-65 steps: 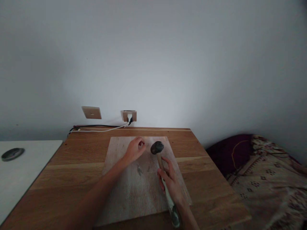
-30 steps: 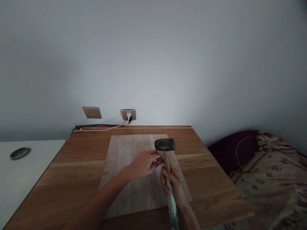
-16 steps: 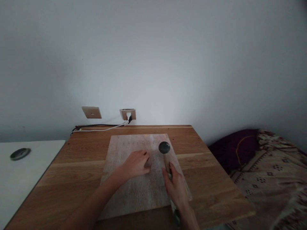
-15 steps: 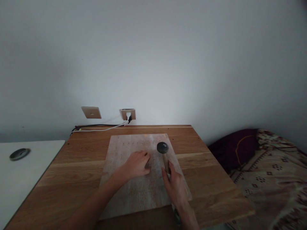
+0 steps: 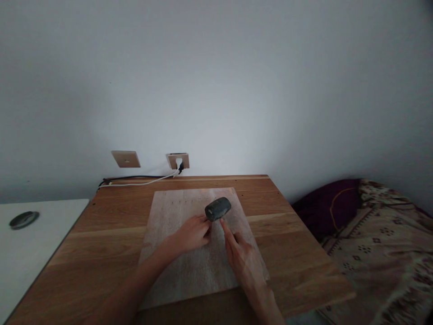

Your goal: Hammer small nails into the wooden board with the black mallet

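Note:
My right hand (image 5: 241, 255) is closed round the handle of a mallet, its forefinger stretched toward the head. The dark, blocky mallet head (image 5: 218, 208) is over the upper part of a pale wooden board (image 5: 179, 284), close by the fingertips of my left hand (image 5: 194, 232). That left hand rests low over the board with its fingers pinched together; whatever they hold is hidden. A row of small dark marks (image 5: 185, 201), too tiny to identify, runs along the board's far side.
Beneath the board is a brown wooden table (image 5: 111, 243). A wall socket (image 5: 178, 161) has a plug with a white cable (image 5: 145, 183) trailing along the table's back edge. On the left, a dark oval object (image 5: 24, 220) lies on a white surface (image 5: 43, 253). Patterned bedding (image 5: 379, 257) is at right.
The mallet head has swung left and turned from end-on to side-on, coming near my left fingers. My right forefinger now extends along the handle. My left hand has barely moved.

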Available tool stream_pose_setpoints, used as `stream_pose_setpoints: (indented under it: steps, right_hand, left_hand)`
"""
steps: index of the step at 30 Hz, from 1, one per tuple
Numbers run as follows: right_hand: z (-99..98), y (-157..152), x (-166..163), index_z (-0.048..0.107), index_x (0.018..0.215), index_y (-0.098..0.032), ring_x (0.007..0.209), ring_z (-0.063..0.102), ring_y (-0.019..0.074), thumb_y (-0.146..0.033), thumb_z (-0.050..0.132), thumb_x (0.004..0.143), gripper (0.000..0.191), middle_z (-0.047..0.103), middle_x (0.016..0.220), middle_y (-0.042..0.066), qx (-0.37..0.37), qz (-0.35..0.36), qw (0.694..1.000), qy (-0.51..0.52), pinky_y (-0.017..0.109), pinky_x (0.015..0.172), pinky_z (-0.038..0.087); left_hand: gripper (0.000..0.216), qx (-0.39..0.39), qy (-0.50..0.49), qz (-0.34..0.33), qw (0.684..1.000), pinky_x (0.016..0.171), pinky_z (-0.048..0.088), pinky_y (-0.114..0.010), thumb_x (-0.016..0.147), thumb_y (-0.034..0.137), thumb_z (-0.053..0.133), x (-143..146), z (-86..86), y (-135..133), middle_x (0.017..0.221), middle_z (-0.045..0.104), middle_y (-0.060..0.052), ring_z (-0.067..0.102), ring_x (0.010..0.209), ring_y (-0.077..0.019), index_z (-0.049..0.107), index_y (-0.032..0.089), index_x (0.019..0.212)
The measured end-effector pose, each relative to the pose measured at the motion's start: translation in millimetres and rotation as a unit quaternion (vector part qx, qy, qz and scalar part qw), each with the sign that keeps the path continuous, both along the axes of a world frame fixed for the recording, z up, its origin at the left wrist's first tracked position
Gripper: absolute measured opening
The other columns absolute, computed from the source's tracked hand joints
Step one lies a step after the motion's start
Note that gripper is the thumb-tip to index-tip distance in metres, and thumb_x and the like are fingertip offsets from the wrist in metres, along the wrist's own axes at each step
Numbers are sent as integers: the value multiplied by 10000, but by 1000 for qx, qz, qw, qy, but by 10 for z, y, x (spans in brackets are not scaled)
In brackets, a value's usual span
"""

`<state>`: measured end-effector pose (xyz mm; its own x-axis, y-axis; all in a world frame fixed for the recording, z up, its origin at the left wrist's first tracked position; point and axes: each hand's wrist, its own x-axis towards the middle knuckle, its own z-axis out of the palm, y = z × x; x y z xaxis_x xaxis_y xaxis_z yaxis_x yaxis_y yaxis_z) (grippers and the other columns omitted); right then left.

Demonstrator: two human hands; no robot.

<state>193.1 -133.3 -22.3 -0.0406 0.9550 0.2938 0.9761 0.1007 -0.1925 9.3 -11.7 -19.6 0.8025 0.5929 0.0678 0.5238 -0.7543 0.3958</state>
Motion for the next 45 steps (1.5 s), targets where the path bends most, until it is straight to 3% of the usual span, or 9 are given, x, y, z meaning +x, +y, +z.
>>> stream_pose_setpoints:
  steps: [9, 14, 16, 18, 20, 23, 28, 34, 45]
  right_hand:
    - [-2, 0, 10, 422, 1580, -422, 493, 524, 146, -101, 405, 966, 694, 648, 813, 36, 8, 7, 1000, 29, 245, 471, 377]
    - [64, 10, -26, 500, 1544, -385, 566, 622, 199, -210, 405, 1018, 562, 705, 852, 64, -13, 2, 991, 130, 286, 539, 479]
    - [97, 6, -75, 517, 1539, -338, 672, 687, 242, -301, 456, 1030, 513, 747, 930, 87, -29, -8, 972, 232, 327, 620, 541]
    - [95, -10, -131, 515, 1539, -274, 722, 706, 256, -406, 528, 1015, 541, 761, 940, 97, -38, -17, 933, 359, 343, 663, 571]
    - [48, -36, -174, 470, 1561, -216, 577, 648, 221, -503, 561, 993, 643, 716, 760, 51, -65, -35, 882, 466, 311, 546, 549]
    - [-52, -76, -191, 368, 1600, -159, 367, 452, 149, -590, 573, 965, 795, 526, 524, -68, -128, -62, 827, 544, 243, 352, 392]
    - [-116, -96, -155, 440, 1550, -143, 367, 410, 126, -597, 658, 897, 824, 481, 486, -93, -130, -84, 801, 578, 225, 339, 354]
    - [-153, -95, -143, 582, 1434, -200, 347, 386, 122, -586, 719, 844, 719, 456, 474, -93, -109, -71, 769, 626, 228, 307, 304]
    - [-206, -97, -138, 531, 1485, -186, 357, 393, 134, -600, 699, 859, 769, 468, 475, -89, -124, -88, 791, 593, 240, 322, 319]
  left_hand:
    - [159, -36, -41, 90, 994, 821, 516, -350, 861, 128, 545, -233, 42, 317, 939, 734, -95, 697, 897, -260, 674, 179, 938]
    - [189, -24, -66, 142, 987, 859, 511, -353, 847, 98, 564, -407, 35, 540, 985, 709, -101, 670, 924, -242, 712, 167, 941]
    - [201, -38, -98, 151, 983, 869, 514, -345, 852, 88, 573, -452, 13, 618, 983, 710, -98, 674, 919, -230, 737, 165, 938]
    - [201, -53, -131, 150, 979, 885, 517, -338, 866, 92, 585, -471, -25, 681, 982, 717, -93, 683, 931, -222, 759, 170, 929]
    - [187, -64, -154, 155, 974, 890, 524, -335, 889, 121, 597, -463, -77, 729, 980, 728, -89, 694, 930, -218, 773, 177, 921]
    - [198, -73, -179, 189, 963, 894, 538, -339, 906, 138, 599, -416, -160, 788, 1009, 752, -88, 706, 909, -209, 770, 182, 994]
    - [319, -60, -183, 248, 950, 926, 541, -361, 844, 76, 622, -377, -211, 858, 1040, 776, -90, 716, 914, -214, 725, 186, 1126]
    - [293, -57, -164, 231, 957, 864, 530, -333, 839, 71, 615, -452, -136, 831, 976, 771, -66, 713, 889, -211, 715, 208, 1078]
    - [210, -43, -173, 216, 960, 871, 519, -329, 855, 87, 578, -399, -214, 807, 970, 743, -58, 682, 889, -208, 714, 203, 967]
